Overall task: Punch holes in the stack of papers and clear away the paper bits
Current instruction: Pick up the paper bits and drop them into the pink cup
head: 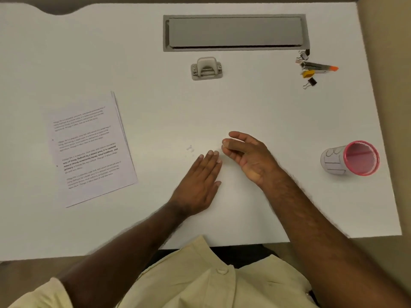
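Left hand [200, 185] lies flat on the table [289, 121] — right hand [246, 156] cupped beside paper bits [190, 148].

Printed text appears only on the top sheet of the stack of papers [93, 150], lying at the left of the tabletop [244, 103]. The sheet carries four short paragraphs of small type, rotated slightly counter-clockwise. Most lines are too blurred to read. The third paragraph has a bold passage, partly legible: "way of living. Defined by a slower pace, it is centered around strong community bonds, local traditions, and primary". The words "agriculture" and "Village life is a peaceful" seem to recur in the paragraphs, though not with certainty. The pink mesh cup [351, 158] at the right wears a paper wrap bearing large outlined characters, not decipherable.
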Tool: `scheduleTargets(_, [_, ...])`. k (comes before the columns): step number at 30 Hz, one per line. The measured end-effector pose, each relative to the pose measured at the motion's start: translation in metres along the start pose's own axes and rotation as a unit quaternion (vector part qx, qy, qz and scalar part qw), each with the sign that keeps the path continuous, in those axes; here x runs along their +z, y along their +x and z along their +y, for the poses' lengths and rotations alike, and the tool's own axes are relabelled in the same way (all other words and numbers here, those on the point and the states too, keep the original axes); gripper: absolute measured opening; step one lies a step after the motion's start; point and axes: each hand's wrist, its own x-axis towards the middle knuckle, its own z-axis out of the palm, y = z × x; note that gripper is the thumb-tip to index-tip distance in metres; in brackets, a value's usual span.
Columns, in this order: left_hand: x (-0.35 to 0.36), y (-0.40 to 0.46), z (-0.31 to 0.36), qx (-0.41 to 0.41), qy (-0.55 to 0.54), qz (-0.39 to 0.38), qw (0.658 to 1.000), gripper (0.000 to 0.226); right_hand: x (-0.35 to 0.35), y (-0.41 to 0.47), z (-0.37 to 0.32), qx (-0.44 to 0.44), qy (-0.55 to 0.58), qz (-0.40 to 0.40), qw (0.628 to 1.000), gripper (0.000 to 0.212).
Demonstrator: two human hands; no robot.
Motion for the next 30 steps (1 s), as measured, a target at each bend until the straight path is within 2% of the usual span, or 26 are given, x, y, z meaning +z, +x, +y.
scheduleTargets(9, [0.027,0.064,0.055,0.054,0.015,-0.114,0.992,0.079,-0.064,-0.039,-0.035,-0.058,0.082,0.051,0.994,0.025])
scheduleTargets(17, [0.045,0.093,0.08,0.062,0.061,-0.156,0.984,0.084,-0.125,-0.07,-0.069,-0.15,0.091,0.148,0.973,0.023])
scheduleTargets(20, [0.052,0.092,0.081,0.063,0.076,-0.142,0.985,0.084,-0.152,-0.081,-0.081,-0.19,0.07,0.194,0.96,0.024])
scheduleTargets(25, [0.055,0.091,0.078,0.071,0.077,-0.119,0.987,0.084,-0.187,-0.086,-0.098,-0.253,-0.022,0.311,0.916,0.027])
scheduleTargets(30, [0.055,0.091,0.078,0.072,0.073,-0.113,0.988,0.083,-0.211,-0.086,-0.101,-0.32,-0.178,0.413,0.834,0.024])
